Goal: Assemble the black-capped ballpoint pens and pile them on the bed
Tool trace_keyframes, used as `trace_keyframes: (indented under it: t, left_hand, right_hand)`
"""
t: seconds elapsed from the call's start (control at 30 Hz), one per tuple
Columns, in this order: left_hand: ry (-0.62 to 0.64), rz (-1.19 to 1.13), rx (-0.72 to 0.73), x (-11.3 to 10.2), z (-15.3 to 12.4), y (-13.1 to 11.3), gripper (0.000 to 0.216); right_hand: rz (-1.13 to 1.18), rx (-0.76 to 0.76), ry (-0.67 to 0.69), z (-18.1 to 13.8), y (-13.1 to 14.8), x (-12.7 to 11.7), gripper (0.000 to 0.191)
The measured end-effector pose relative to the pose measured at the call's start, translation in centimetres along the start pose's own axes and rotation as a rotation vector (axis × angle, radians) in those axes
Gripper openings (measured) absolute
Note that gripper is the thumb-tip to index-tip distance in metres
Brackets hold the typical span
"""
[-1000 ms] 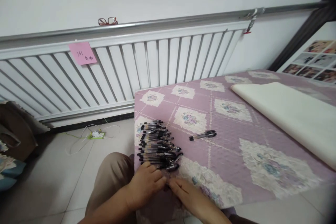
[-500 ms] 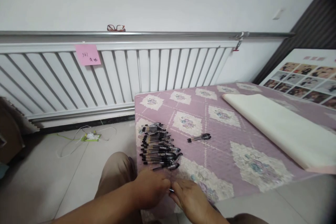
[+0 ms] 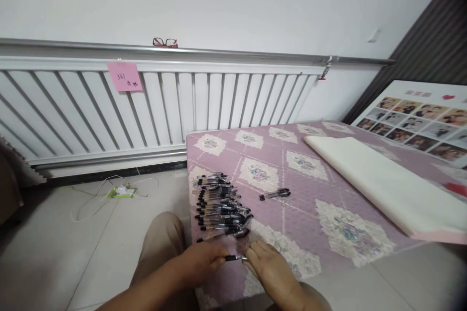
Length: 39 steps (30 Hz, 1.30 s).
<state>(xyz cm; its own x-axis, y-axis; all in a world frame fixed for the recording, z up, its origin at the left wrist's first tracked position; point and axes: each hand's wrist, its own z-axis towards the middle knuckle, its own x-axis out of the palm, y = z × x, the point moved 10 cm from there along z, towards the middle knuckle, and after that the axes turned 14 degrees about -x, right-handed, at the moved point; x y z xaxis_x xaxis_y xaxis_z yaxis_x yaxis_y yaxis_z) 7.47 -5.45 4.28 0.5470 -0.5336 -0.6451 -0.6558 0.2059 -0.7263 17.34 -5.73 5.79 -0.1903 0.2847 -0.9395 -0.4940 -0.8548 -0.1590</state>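
Note:
Between my two hands is a pen [image 3: 232, 257] with a dark grip, lying roughly level above the cloth's near edge. My left hand [image 3: 202, 263] is closed round its left end. The fingers of my right hand [image 3: 269, 268] pinch at its right end, where a small shiny piece shows; I cannot make out whether that is a tip or a cap. Just beyond my hands, several black-and-clear pens [image 3: 221, 208] lie side by side in a row on the purple patterned cloth [image 3: 270, 209]. A few more pens [image 3: 274, 194] rest apart, to the right of the row.
A folded cream-coloured sheet [image 3: 372, 182] lies on the right of the cloth, near a photo board [image 3: 412, 121]. A white radiator [image 3: 211, 99] with a pink note [image 3: 124, 77] runs along the wall. Glasses [image 3: 165, 43] sit on the pipe. A power strip [image 3: 123, 191] with cables lies on the floor.
My hands have moved slightly apart, and the dark part of the pen now shows between them. The view has shifted a little. The pens on the cloth look unmoved.

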Motion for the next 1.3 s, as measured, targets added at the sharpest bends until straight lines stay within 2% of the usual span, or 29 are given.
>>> trace_keyframes:
  t: [0.13, 0.3, 0.43, 0.5, 0.57, 0.63, 0.73, 0.87, 1.03, 1.3]
  left_hand:
    - [-0.042, -0.059, -0.099, 0.2, 0.2, 1.4, 0.030]
    - [-0.162, -0.018, -0.179, 0.9, 0.7, 2.1, 0.031]
    - [-0.324, 0.192, -0.235, 1.3, 1.0, 2.4, 0.035]
    - [-0.394, 0.251, -0.232, 1.6, 1.0, 2.4, 0.037]
    - [-0.470, 0.266, -0.204, 1.7, 0.8, 2.4, 0.039]
    - [-0.551, 0.278, -0.140, 1.8, 0.4, 2.0, 0.040]
    - [-0.656, 0.305, -0.036, 1.8, -0.3, 1.5, 0.042]
    - [-0.750, 0.332, 0.018, 1.7, -1.0, 1.2, 0.041]
    - [-0.775, 0.356, 0.017, 1.7, -1.0, 1.4, 0.031]
    - [-0.745, 0.353, -0.031, 1.4, -0.7, 1.3, 0.023]
  right_hand:
    - [0.056, 0.125, 0.027, -1.5, -2.6, 1.8, 0.009]
    - [0.172, 0.318, -0.017, -2.5, -4.9, 3.7, 0.018]
    - [0.253, 0.455, -0.210, -3.1, -6.4, 2.0, 0.033]
    - [0.298, 0.556, -0.317, -4.0, -6.9, 0.7, 0.027]
    - [0.370, 0.687, -0.358, -5.1, -7.0, 0.2, 0.018]
    - [0.486, 0.778, -0.325, -5.7, -6.1, 0.9, 0.028]
    - [0.609, 0.762, -0.253, -4.8, -3.9, 2.2, 0.037]
    - [0.630, 0.717, -0.168, -3.1, -2.3, 3.6, 0.039]
    - [0.646, 0.670, -0.118, -1.9, -2.2, 4.4, 0.040]
    - [0.768, 0.671, -0.201, -2.3, -2.0, 4.0, 0.022]
